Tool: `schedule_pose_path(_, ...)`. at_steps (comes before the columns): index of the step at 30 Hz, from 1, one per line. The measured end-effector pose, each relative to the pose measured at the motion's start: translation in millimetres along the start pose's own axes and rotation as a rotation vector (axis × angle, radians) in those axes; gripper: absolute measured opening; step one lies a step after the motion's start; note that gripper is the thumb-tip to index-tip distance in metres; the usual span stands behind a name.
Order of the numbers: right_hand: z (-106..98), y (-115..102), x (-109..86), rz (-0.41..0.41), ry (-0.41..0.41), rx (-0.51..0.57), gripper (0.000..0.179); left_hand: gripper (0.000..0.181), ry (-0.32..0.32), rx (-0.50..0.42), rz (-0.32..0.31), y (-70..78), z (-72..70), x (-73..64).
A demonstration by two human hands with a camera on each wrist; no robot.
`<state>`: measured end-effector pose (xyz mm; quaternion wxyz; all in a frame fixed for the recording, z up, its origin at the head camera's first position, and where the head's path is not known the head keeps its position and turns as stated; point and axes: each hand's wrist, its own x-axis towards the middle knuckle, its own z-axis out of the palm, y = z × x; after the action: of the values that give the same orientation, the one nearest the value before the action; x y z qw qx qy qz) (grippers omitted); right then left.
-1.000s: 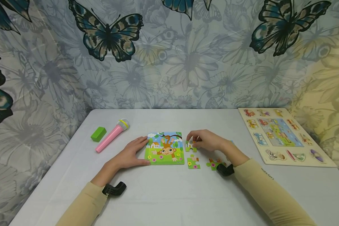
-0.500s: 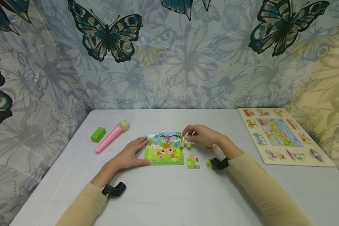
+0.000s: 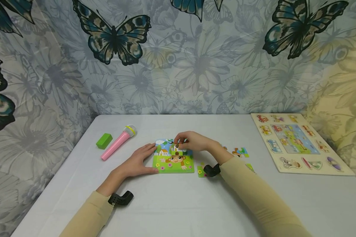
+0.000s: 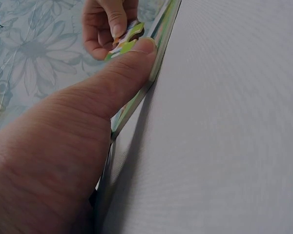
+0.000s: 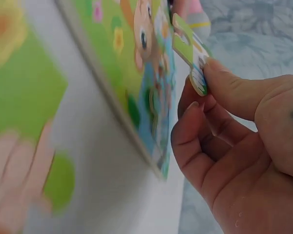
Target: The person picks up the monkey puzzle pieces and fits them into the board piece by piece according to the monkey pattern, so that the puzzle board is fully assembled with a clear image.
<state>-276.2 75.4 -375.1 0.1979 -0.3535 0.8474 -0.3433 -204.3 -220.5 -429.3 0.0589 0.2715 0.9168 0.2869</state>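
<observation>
A small picture board with a monkey on green grass lies flat on the white table. My left hand rests at its left side, fingers at the upper left and thumb on the near edge; the left wrist view shows that thumb laid over the rim. Above the board, my right hand pinches a puzzle piece between thumb and fingers. Seen from the right wrist, the piece is tilted and held apart from the board. Its far end is partly hidden by the fingers.
Loose puzzle pieces lie right of the board, one piece partly behind the right wrist camera and another piece past the forearm. A pink toy microphone and green block are at left. A large puzzle board lies at right.
My right hand has moved left with the puzzle piece, from beside the board to over its upper middle. The left hand has stayed in place.
</observation>
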Motion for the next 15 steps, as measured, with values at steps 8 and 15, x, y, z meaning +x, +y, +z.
schedule_pose_path(8,13.7,-11.4,18.8,-0.003,-0.043,0.030,0.016,0.097,-0.002,-0.010,-0.002,0.5,0.2,0.1)
schedule_pose_path(15,23.2,-18.3,30.3,0.010,-0.041,-0.019,0.015,0.097,0.005,-0.009,0.008,0.8,-0.1,-0.3)
